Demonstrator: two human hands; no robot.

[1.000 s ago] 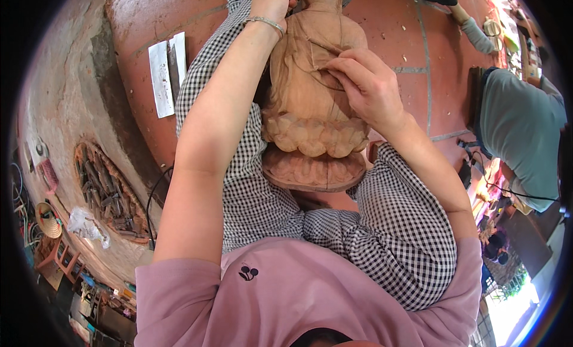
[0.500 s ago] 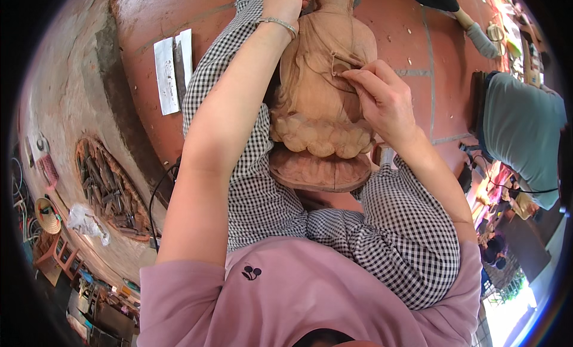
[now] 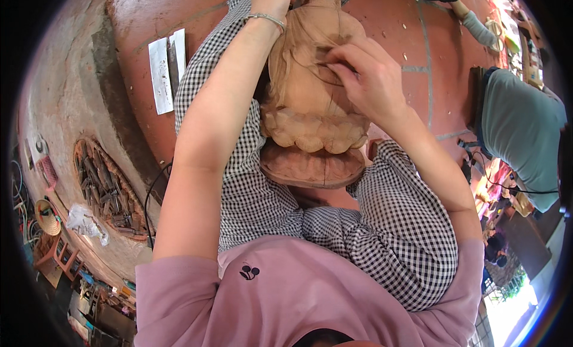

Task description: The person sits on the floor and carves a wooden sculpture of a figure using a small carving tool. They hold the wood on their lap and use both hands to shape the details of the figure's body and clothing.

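Observation:
A carved wooden statue with robe folds and a petalled base lies between my legs, its base toward me. Its upper end runs out of view at the top. My right hand is over the right side of the statue's body, with thumb and fingers pinched together close to the carved folds. Whatever sits between those fingertips is hidden. My left hand is beside the statue's narrow upper part, partly cut off by the top edge. Its visible fingertips are curled in; what they grip cannot be seen.
My checkered trouser legs flank the statue. White paper strips lie on the red tiled floor. Left are a raised ledge with a tray of carving tools and a plastic bag. A co-worker's grey-green clothing shows right.
My right hand has moved slightly up and left over the carving. A thin, folded-looking piece at its fingertips is now out of sight. The statue has shifted slightly left in view.

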